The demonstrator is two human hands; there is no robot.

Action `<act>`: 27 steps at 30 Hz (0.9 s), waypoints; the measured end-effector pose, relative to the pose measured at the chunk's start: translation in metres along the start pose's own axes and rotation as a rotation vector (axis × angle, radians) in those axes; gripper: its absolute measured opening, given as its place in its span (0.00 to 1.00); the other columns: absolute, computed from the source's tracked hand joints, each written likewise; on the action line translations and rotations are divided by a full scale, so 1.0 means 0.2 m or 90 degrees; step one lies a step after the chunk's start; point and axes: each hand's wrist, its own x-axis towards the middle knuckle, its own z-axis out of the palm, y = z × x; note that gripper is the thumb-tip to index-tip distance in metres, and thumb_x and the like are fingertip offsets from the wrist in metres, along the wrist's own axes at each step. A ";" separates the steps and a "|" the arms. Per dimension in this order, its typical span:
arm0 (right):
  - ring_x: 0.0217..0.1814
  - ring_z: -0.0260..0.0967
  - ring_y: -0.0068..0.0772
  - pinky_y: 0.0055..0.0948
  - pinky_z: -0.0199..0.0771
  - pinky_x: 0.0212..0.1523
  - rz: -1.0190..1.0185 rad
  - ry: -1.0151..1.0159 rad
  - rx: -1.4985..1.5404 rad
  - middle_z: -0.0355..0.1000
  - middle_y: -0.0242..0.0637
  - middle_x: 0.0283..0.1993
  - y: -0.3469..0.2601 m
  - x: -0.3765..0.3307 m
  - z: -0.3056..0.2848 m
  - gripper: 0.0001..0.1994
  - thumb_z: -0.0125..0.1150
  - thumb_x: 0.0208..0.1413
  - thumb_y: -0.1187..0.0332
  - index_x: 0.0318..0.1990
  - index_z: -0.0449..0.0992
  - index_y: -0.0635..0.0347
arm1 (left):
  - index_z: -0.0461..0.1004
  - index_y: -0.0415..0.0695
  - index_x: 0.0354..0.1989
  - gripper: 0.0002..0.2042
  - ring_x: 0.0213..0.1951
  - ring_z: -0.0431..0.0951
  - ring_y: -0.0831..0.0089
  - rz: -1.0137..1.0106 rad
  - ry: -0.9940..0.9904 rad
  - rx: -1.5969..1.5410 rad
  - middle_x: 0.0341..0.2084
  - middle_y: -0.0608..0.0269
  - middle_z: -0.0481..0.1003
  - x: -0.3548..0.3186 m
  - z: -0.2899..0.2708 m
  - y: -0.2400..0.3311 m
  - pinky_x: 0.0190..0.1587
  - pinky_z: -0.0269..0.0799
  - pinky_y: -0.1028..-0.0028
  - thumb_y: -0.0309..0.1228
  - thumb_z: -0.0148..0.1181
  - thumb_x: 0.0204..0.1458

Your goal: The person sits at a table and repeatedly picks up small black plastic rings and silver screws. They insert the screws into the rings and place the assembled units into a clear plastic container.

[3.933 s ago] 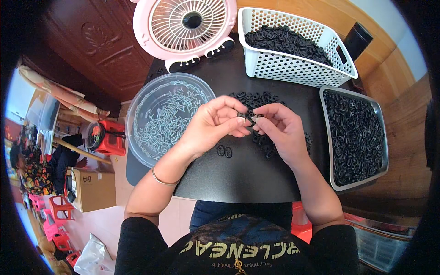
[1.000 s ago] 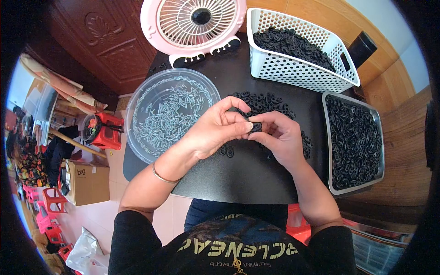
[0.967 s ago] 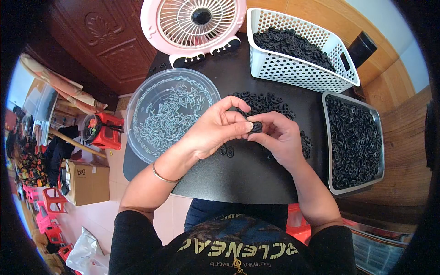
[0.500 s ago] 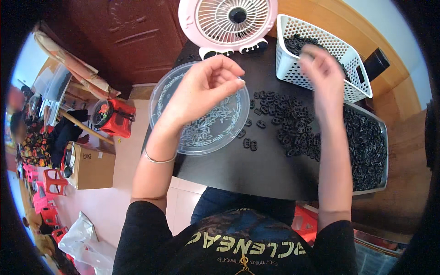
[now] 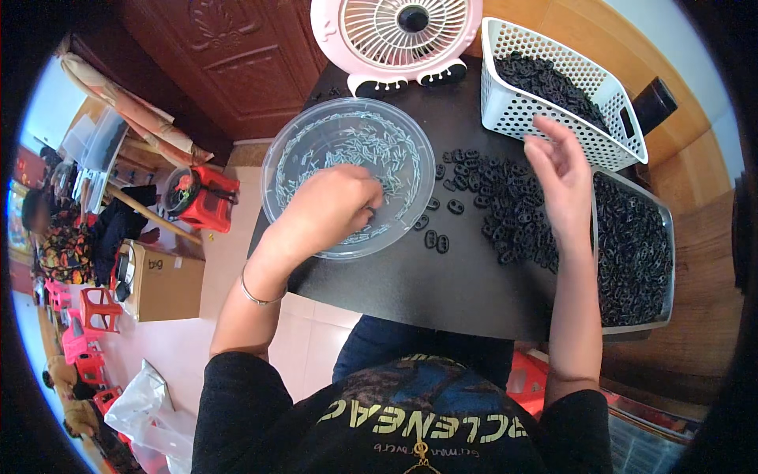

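My left hand (image 5: 330, 207) is down in the round clear plastic tub (image 5: 427, 186), its fingers curled together over the small pale metal pins (image 5: 376, 150). Whatever the fingertips hold is hidden beneath the hand. On the right, my right hand (image 5: 562, 178) hovers in front of the white perforated basket (image 5: 517, 117), fingers and thumb apart with nothing seen between them. Beneath and beside it, a heap of small black oval two-holed pieces (image 5: 513, 213) lies spread over the dark table. A few stray pieces (image 5: 436, 241) rest between the heap and the tub.
Black pieces (image 5: 545, 81) partly fill the basket. Right of the heap, a metal tray (image 5: 668, 261) holds many more. A pink fan (image 5: 359, 51) stands at the table's far edge. Off to the left are a cardboard box (image 5: 166, 284), red stools (image 5: 209, 201) and another person (image 5: 59, 237).
My left hand has dropped from above the tub down among the pins, its fingers closing. My right hand has drawn back from over the basket toward me.
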 end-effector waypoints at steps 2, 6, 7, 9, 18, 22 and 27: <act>0.34 0.64 0.14 0.13 0.64 0.35 0.053 -0.027 -0.014 0.70 0.35 0.36 0.00 -0.08 -0.01 0.15 0.55 0.50 0.76 0.47 0.67 0.64 | 0.70 0.41 0.23 0.06 0.31 0.71 0.56 0.009 -0.021 0.003 0.22 0.56 0.70 0.01 0.01 0.02 0.35 0.67 0.64 0.22 0.58 0.33; 0.29 0.63 0.10 0.09 0.59 0.29 0.059 -0.041 -0.002 0.69 0.31 0.30 0.03 -0.16 -0.04 0.13 0.55 0.50 0.78 0.44 0.69 0.64 | 0.70 0.42 0.21 0.04 0.31 0.72 0.58 0.034 -0.060 0.013 0.22 0.57 0.69 0.02 0.00 0.05 0.34 0.68 0.63 0.23 0.57 0.33; 0.30 0.64 0.11 0.10 0.61 0.29 0.058 -0.040 0.017 0.70 0.32 0.32 0.03 -0.16 -0.05 0.13 0.55 0.49 0.78 0.44 0.69 0.65 | 0.70 0.42 0.21 0.04 0.31 0.72 0.58 0.036 -0.062 0.009 0.22 0.57 0.70 0.02 -0.01 0.07 0.34 0.68 0.63 0.23 0.57 0.33; 0.30 0.65 0.13 0.11 0.63 0.31 0.055 -0.024 0.055 0.69 0.32 0.35 0.07 -0.17 -0.04 0.13 0.55 0.49 0.78 0.44 0.69 0.66 | 0.71 0.42 0.22 0.05 0.31 0.72 0.58 0.032 -0.072 0.017 0.22 0.58 0.70 0.02 0.00 0.07 0.34 0.68 0.64 0.23 0.57 0.33; 0.32 0.65 0.14 0.14 0.67 0.34 0.073 -0.046 0.094 0.68 0.33 0.38 0.09 -0.18 -0.03 0.11 0.54 0.50 0.79 0.42 0.70 0.66 | 0.71 0.42 0.24 0.06 0.31 0.72 0.58 -0.031 0.002 0.049 0.22 0.59 0.70 0.05 0.01 0.05 0.34 0.68 0.64 0.24 0.58 0.34; 0.31 0.65 0.14 0.15 0.67 0.32 0.069 -0.057 0.082 0.68 0.33 0.37 0.09 -0.19 -0.02 0.09 0.54 0.50 0.79 0.40 0.71 0.66 | 0.70 0.42 0.25 0.07 0.31 0.72 0.59 0.006 -0.053 -0.039 0.23 0.58 0.70 0.05 0.01 0.06 0.34 0.68 0.65 0.23 0.57 0.34; 0.30 0.65 0.15 0.14 0.66 0.31 0.070 -0.063 0.064 0.68 0.32 0.34 0.10 -0.19 -0.02 0.08 0.54 0.50 0.78 0.38 0.72 0.66 | 0.71 0.41 0.26 0.07 0.30 0.72 0.60 0.003 -0.078 -0.021 0.23 0.58 0.70 0.06 0.04 0.06 0.34 0.68 0.67 0.23 0.58 0.35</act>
